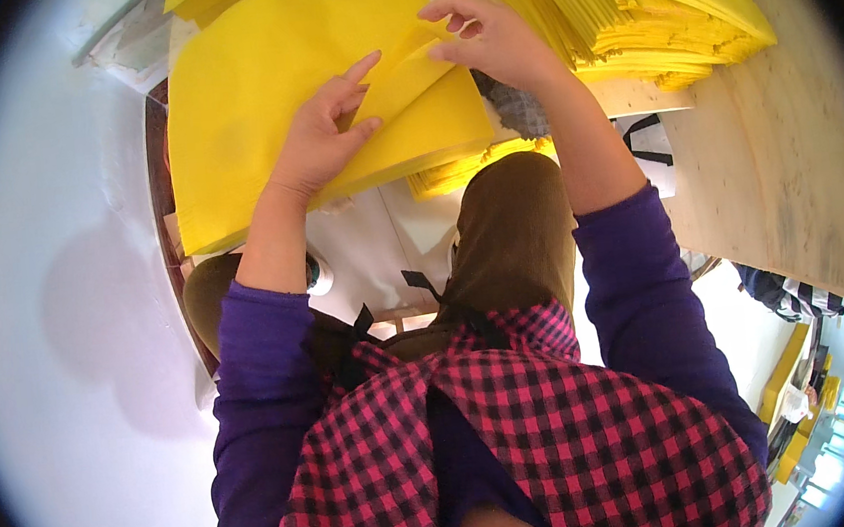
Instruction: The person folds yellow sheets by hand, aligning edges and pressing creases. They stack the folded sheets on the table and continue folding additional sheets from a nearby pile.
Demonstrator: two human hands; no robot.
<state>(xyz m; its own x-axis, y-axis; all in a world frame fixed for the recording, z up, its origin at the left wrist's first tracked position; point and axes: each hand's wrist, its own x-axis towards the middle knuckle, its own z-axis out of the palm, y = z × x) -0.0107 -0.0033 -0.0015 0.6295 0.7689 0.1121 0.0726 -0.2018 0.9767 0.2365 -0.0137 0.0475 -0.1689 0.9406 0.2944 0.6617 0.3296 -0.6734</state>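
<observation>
A plain white surface (53, 296) spans nine o'clock, a pale wooden tabletop (773, 142) nearly three; a flat stack of yellow fabric-like sheets (247, 98) lies at eleven, a folded yellow pile (641, 13) at one, a white black-strapped bag-like item (653, 171) past two, contents hidden; over the stack, the left hand (325, 131), loosely open, and right hand (498, 41), half-curled, look empty

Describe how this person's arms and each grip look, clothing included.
The left grip and right grip are bare hands: no gloves, rings or bracelets show. The left sleeve and right sleeve are plain purple, ending partway along the forearms. No cables or markings are visible on them.
</observation>
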